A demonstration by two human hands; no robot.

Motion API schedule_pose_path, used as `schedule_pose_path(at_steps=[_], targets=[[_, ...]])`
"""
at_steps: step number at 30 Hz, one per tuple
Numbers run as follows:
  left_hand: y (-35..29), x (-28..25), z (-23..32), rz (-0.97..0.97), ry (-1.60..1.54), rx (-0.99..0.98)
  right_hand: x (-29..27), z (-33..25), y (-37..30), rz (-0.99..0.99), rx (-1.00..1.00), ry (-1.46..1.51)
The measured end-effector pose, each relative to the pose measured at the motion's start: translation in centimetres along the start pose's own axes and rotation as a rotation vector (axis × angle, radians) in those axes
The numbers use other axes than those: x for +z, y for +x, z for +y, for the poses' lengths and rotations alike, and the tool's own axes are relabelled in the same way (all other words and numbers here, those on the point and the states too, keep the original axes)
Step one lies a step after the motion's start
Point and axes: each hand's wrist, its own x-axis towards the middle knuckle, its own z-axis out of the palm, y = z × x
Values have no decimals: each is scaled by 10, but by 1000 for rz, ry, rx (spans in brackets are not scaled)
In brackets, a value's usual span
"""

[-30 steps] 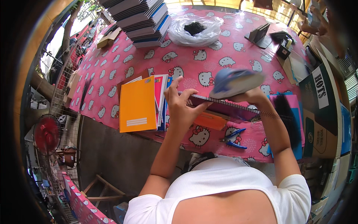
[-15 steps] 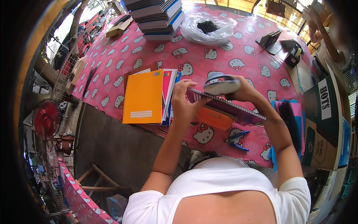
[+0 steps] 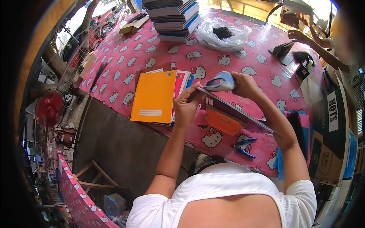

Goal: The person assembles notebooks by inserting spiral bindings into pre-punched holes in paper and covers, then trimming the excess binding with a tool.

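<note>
Notebook [image 3: 228, 108], one in left hand [image 3: 187, 101], one tool [image 3: 226, 81] in right hand [image 3: 244, 84]

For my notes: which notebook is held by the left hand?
The purple spiral notebook, gripped in the left hand; the yellow one lies flat on others.

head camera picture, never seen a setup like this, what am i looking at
There is no machine here, just a person's two bare hands. A wide fisheye camera worn on the head looks down, so straight edges bend.

The left hand grips a purple notebook near one end of its coil. The right hand holds a blue-and-white tool close to that coil; its exact kind is unclear.

On the pink tablecloth lie a yellow notebook, blue-handled pliers, a plastic bag and a tall stack of notebooks.
</note>
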Motion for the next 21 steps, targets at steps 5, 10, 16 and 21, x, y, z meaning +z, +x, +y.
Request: schedule_pose_path(at_steps=[5,10,16,21], targets=[[-2,-6,4,-6,-143,-134,24,11,-20,72,-12,194],[11,-9,20,-197,-172,-125,50,140,-75,219,446,-299],[34,-30,-21,-444,-293,-57,79,112,-198,408,230,-122],[32,-9,-20,-417,-448,-85,125,37,-258,268,223,102]])
